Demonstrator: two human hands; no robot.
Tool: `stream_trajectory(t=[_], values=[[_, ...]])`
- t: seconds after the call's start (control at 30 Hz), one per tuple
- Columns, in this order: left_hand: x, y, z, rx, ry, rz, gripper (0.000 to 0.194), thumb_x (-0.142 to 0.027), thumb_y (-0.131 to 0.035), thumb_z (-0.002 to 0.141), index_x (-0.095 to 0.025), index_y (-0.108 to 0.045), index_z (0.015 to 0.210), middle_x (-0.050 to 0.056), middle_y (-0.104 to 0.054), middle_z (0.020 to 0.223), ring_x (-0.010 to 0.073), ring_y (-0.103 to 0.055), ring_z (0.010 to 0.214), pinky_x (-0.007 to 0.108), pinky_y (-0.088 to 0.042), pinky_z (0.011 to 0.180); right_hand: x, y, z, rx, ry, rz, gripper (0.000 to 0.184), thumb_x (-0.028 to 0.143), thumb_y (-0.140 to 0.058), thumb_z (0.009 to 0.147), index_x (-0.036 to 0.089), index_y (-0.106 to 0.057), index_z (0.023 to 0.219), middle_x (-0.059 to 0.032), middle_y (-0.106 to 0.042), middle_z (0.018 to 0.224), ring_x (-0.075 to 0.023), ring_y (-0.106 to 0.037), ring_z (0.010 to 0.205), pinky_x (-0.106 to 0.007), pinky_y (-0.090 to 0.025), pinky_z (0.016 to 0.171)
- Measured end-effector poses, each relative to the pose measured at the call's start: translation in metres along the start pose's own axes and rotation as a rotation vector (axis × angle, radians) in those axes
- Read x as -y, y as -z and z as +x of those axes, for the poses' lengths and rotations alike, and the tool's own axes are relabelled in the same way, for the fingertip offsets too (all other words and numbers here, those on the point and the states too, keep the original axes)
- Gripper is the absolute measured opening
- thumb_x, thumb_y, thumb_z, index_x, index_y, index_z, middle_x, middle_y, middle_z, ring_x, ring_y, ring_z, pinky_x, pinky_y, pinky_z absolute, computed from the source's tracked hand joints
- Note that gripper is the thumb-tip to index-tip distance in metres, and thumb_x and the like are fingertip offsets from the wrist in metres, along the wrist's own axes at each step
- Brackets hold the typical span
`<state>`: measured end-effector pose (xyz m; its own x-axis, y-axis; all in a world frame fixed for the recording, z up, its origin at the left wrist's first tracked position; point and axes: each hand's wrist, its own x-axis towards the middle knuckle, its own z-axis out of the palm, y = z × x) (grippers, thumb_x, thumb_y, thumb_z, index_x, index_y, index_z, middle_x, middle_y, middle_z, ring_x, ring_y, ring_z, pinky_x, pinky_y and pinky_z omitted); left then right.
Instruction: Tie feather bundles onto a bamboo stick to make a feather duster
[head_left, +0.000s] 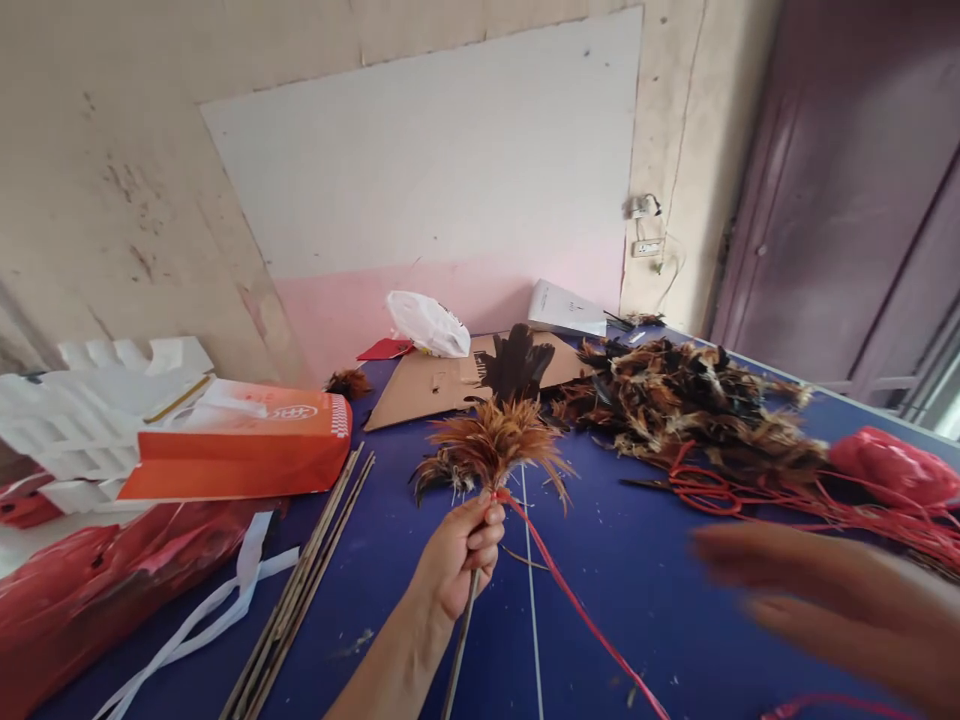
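Observation:
My left hand [463, 555] is closed around the thin stick of a feather duster [495, 440], just below its feathers. The brown and black feathers fan out above my fist, with black ones standing tallest. Red string [570, 590] is wound at the feathers' base and trails down to the right across the blue table. My right hand [832, 600], blurred by motion, hovers at the right with fingers stretched out and nothing visible in it. Beyond it lie a big heap of loose feathers [675, 410] and scissors with red handles [701, 490].
Left of my arm, several thin sticks [300, 590] lie by an orange bag [247, 440], white straps [202, 630] and red plastic [112, 580]. Cardboard [420, 390], a white plastic bag [427, 322] and a white box [566, 308] sit at the back. A red string bundle [896, 465] is far right.

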<state>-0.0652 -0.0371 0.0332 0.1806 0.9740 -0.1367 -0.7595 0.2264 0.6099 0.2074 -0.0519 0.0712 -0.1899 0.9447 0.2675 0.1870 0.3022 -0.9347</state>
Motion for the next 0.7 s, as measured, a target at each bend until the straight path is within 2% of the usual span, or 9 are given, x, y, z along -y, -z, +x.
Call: stream_trajectory(t=[0.03,0.07,0.13,0.17,0.23,0.3,0.47,0.7], values=[[0.004,-0.001,-0.001,0.000,-0.005,0.042,0.009,-0.014,-0.049,0.082,-0.008,-0.056,0.080,-0.003,-0.043,0.059,-0.0019,-0.027,0.037,0.007,-0.015,0.028,0.006,-0.011,0.002,0.160,-0.110,-0.087,0.029,0.034,-0.072,0.054,0.032,-0.069,0.082,-0.0075,-0.067,0.091,-0.0235,-0.060,0.080,-0.032,-0.048,0.070],[0.007,-0.001,-0.002,-0.002,-0.013,0.079,0.009,-0.015,-0.053,0.080,-0.007,-0.057,0.081,-0.004,-0.043,0.059,-0.0021,-0.026,0.037,0.007,-0.014,0.028,0.009,-0.026,0.007,0.238,-0.143,-0.112,0.027,0.037,-0.069,0.058,0.027,-0.068,0.083,-0.0067,-0.067,0.087,-0.0219,-0.060,0.078,-0.031,-0.048,0.068],[0.011,0.000,-0.004,-0.013,-0.033,0.143,0.013,-0.020,-0.060,0.076,-0.007,-0.058,0.078,-0.004,-0.043,0.057,-0.0026,-0.023,0.036,0.008,-0.013,0.029,0.010,-0.066,0.022,0.466,-0.223,-0.051,0.024,0.040,-0.058,0.068,0.018,-0.064,0.079,-0.0039,-0.063,0.068,-0.0154,-0.058,0.059,-0.026,-0.045,0.053],[0.012,0.002,-0.005,-0.027,-0.045,0.172,0.016,-0.022,-0.063,0.073,-0.008,-0.057,0.074,-0.005,-0.044,0.056,-0.0029,-0.021,0.036,0.009,-0.012,0.029,0.007,-0.085,0.030,0.516,-0.299,0.021,0.027,0.041,-0.051,0.073,0.016,-0.061,0.077,-0.0010,-0.058,0.059,-0.0115,-0.051,0.046,-0.023,-0.039,0.044],[0.013,0.006,-0.005,-0.066,-0.070,0.237,0.022,-0.027,-0.066,0.070,-0.008,-0.055,0.066,-0.005,-0.043,0.054,-0.0032,-0.019,0.035,0.010,-0.010,0.029,-0.004,-0.116,0.040,0.449,-0.302,0.129,0.027,0.037,-0.043,0.078,0.015,-0.057,0.072,0.0053,-0.042,0.046,-0.0055,-0.032,0.036,-0.019,-0.025,0.037],[0.014,0.009,-0.005,-0.114,-0.098,0.317,0.025,-0.030,-0.066,0.069,-0.009,-0.054,0.063,-0.005,-0.044,0.053,-0.0029,-0.019,0.034,0.011,-0.009,0.030,-0.017,-0.132,0.044,0.351,-0.239,0.206,0.026,0.033,-0.043,0.078,0.014,-0.057,0.068,0.0074,-0.031,0.045,-0.0048,-0.023,0.039,-0.019,-0.017,0.039],[0.018,0.008,-0.001,-0.205,-0.166,0.466,0.028,-0.035,-0.067,0.067,-0.012,-0.052,0.061,-0.006,-0.045,0.051,-0.0018,-0.021,0.034,0.013,-0.009,0.032,-0.040,-0.132,0.041,0.286,-0.161,0.237,0.025,0.030,-0.045,0.076,0.013,-0.059,0.066,0.0067,-0.029,0.046,-0.0064,-0.022,0.043,-0.021,-0.016,0.042],[0.020,0.011,0.000,-0.301,-0.185,0.519,0.029,-0.037,-0.070,0.063,-0.012,-0.060,0.075,-0.004,-0.049,0.055,-0.0009,-0.024,0.035,0.014,-0.010,0.033,-0.043,-0.136,0.040,0.261,-0.090,0.127,0.027,0.029,-0.043,0.078,0.013,-0.061,0.067,0.0053,-0.031,0.047,-0.0072,-0.025,0.045,-0.020,-0.019,0.042]])
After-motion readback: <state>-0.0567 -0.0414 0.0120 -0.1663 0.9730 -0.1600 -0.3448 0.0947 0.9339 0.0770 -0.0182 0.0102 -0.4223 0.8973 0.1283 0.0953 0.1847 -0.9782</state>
